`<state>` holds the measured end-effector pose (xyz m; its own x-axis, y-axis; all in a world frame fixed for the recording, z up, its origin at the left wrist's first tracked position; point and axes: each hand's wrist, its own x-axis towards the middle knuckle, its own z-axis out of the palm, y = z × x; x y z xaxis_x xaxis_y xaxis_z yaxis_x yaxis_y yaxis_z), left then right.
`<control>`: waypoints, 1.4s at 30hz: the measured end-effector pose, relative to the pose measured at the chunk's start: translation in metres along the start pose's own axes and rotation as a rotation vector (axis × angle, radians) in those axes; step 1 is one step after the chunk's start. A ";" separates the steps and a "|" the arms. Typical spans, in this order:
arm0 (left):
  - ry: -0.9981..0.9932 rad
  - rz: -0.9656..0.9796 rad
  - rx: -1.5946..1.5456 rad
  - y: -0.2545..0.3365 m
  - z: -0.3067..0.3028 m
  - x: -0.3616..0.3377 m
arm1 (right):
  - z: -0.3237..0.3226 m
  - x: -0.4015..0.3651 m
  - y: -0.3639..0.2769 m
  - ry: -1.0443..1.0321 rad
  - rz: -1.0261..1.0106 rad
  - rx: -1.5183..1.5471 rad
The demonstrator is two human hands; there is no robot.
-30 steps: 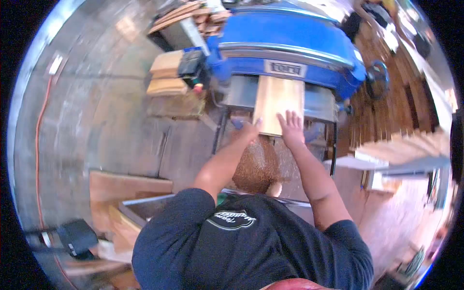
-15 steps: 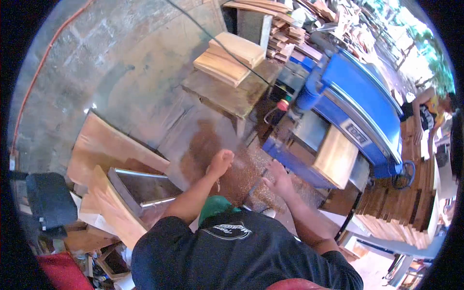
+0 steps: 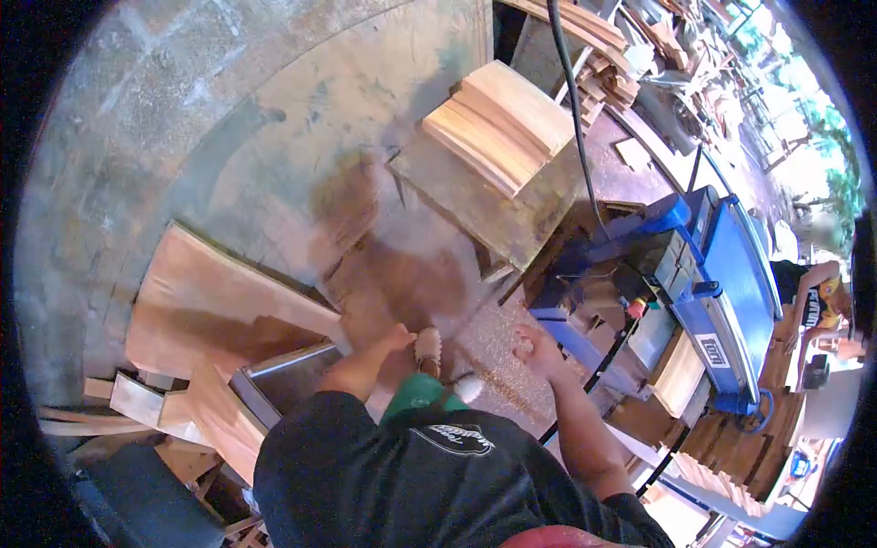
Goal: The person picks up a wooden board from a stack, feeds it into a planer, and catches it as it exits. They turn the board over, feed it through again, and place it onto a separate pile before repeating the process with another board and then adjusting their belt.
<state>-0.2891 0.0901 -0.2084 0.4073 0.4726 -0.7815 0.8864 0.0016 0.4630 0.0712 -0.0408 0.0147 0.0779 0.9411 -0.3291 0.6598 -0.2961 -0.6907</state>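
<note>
My left hand (image 3: 395,340) hangs in front of my body, above the floor, near a brown shoe or sandal (image 3: 427,349). Its fingers look folded in and nothing shows in them. My right hand (image 3: 537,353) hovers over the sawdust (image 3: 501,352) on the floor, fingers loosely bent and holding nothing visible. To its right stands a blue planer (image 3: 744,288) with a wooden board (image 3: 681,374) lying on its bed. Neither hand touches the machine. Ahead, a low wooden table (image 3: 438,183) bears a stack of pale boards (image 3: 501,123).
A large curved wooden panel (image 3: 219,297) leans at left beside a dark-framed piece (image 3: 288,374). A black cable (image 3: 571,100) hangs ahead. Stacked planks (image 3: 740,447) and another person (image 3: 813,297) are at far right. Scrap wood (image 3: 658,46) is heaped behind.
The view has turned and shifted; the table and planer now sit further right. My left hand has dropped closer to my body. My right hand's spread fingers have bent loosely.
</note>
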 end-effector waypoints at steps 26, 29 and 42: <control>0.939 0.473 -0.250 0.190 -0.468 0.375 | -0.030 0.467 0.065 0.297 0.501 0.021; 0.837 0.453 -0.215 0.207 -0.500 0.394 | -0.045 0.517 0.058 0.400 0.667 0.003; 0.554 -0.012 0.010 0.087 -0.421 0.351 | 0.030 0.426 0.059 0.151 1.044 0.975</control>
<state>-0.1613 0.6274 -0.2666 0.2233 0.8654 -0.4486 0.8933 0.0025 0.4495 0.1209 0.3380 -0.1853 0.3157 0.2170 -0.9237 -0.5092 -0.7827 -0.3579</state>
